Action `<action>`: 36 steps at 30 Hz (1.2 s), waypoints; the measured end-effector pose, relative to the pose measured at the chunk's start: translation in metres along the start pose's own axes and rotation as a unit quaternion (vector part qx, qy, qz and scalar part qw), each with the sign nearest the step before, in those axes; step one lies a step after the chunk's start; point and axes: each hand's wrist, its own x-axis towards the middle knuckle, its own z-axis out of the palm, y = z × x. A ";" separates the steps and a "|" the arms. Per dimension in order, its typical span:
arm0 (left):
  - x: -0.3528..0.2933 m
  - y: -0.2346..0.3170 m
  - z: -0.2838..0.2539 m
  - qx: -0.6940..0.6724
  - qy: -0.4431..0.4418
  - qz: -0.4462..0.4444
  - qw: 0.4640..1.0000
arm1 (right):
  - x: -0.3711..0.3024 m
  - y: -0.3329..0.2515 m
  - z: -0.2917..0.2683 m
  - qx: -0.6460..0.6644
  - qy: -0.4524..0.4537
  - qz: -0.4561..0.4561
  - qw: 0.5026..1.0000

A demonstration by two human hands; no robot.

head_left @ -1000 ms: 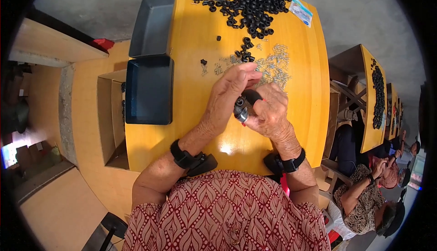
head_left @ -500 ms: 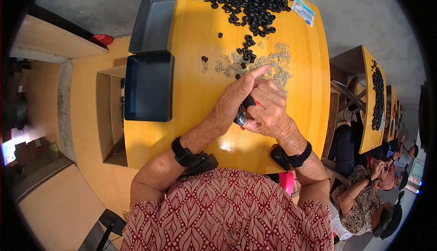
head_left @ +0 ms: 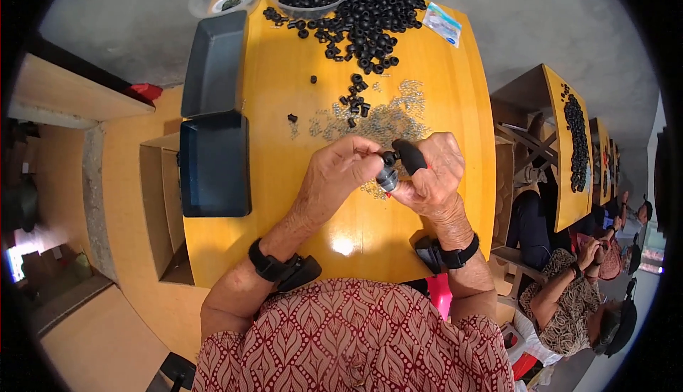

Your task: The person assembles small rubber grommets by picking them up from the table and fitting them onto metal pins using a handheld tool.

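Over the middle of the yellow table my left hand (head_left: 334, 178) has its thumb and fingers pinched at a small black part (head_left: 388, 158). My right hand (head_left: 440, 171) is closed around a black hand tool (head_left: 410, 157) with touches of red. Between the hands a shiny grey cylindrical piece (head_left: 387, 178) shows beside the right thumb; whether it belongs to the tool I cannot tell. Just beyond the hands lie many tiny silvery metal pieces (head_left: 370, 125), with several small black parts (head_left: 356, 100) among them.
A heap of black rubber-like parts (head_left: 377, 18) and a clear bowl (head_left: 309, 11) of them occupy the far end, near a small packet (head_left: 442, 24). Two dark trays (head_left: 215, 65) line the left edge, by a cardboard box (head_left: 158, 214). Another person (head_left: 565, 299) sits at the right.
My hands have drawn apart slightly, and my left hand has turned, bringing its fingertips to the small black part. More of the tool shows now. The whole view has shifted.
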 end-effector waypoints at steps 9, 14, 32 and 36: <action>-0.002 0.001 0.009 -0.005 -0.017 0.049 0.999 | 0.005 -0.005 -0.015 -0.022 -0.004 -0.015 1.000; -0.003 0.002 0.012 0.068 -0.001 0.107 0.992 | 0.003 -0.008 -0.016 0.002 0.001 0.007 1.000; -0.004 -0.003 0.012 0.036 0.041 0.059 0.997 | 0.000 -0.015 -0.021 0.283 -0.076 0.235 0.927; -0.002 -0.004 0.008 -0.029 0.020 0.037 0.999 | -0.005 -0.017 -0.017 0.359 -0.023 0.276 0.891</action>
